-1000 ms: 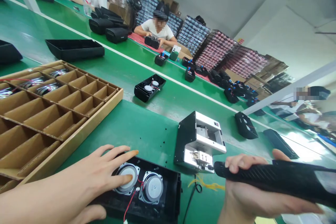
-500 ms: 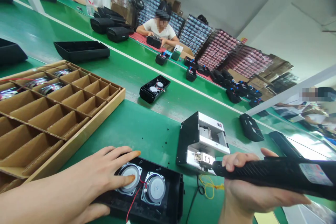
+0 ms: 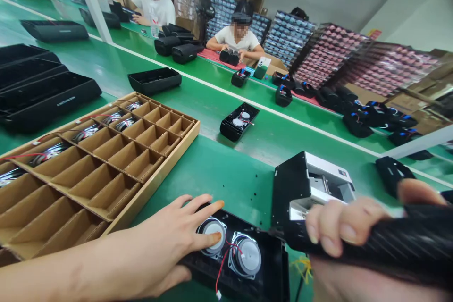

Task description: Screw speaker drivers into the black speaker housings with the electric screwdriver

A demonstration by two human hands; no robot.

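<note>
On my green bench (image 3: 219,165) there's an open black housing (image 3: 272,269), my right hand (image 3: 331,226) wrapped round a black handheld tool (image 3: 406,245), left hand (image 3: 177,231) spread wide over one seated speaker (image 3: 208,230). Second speaker's (image 3: 250,257) in too; red lead (image 3: 221,271) loose, can't tell about screws.

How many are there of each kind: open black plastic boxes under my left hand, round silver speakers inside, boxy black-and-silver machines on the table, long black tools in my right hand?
Open black plastic box: 1
Round silver speakers: 2
Boxy black-and-silver machine: 1
Long black tool: 1
Total: 5
</note>
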